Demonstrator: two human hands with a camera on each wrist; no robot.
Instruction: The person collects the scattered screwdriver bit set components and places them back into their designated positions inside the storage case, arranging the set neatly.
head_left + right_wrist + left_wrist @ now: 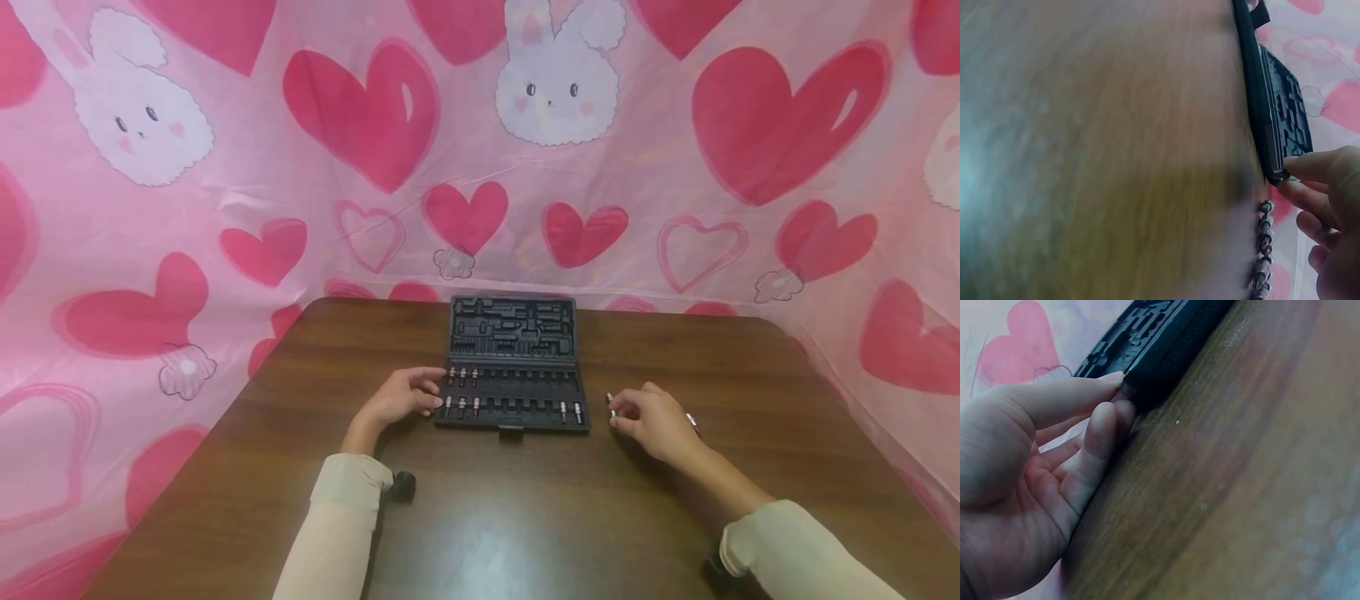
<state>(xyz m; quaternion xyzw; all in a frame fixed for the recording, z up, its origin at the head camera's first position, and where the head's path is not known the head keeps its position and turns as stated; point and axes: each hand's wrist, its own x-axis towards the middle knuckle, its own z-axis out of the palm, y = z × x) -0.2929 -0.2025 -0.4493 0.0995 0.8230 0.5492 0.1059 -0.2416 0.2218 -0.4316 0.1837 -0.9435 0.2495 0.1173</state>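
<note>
A black plastic tool case (512, 396) lies opened on the table, lid raised at the back. Silver bit sockets (462, 406) fill slots at the left of both its rows, and two more sockets (571, 412) stand at the front right. My left hand (397, 398) rests at the case's left edge, its fingertips (1110, 381) touching the corner, with no loose piece visible in it. Right of the case, my right hand (654, 422) pinches a small silver bit socket (612, 414) between thumb and index finger; the fingers partly hide it.
More metal bit sockets (1264, 244) stand in a line on the table beside my right hand, mostly hidden behind it in the head view. The brown wooden table (480, 517) meets a pink heart-printed cloth (637, 167) at the back and sides.
</note>
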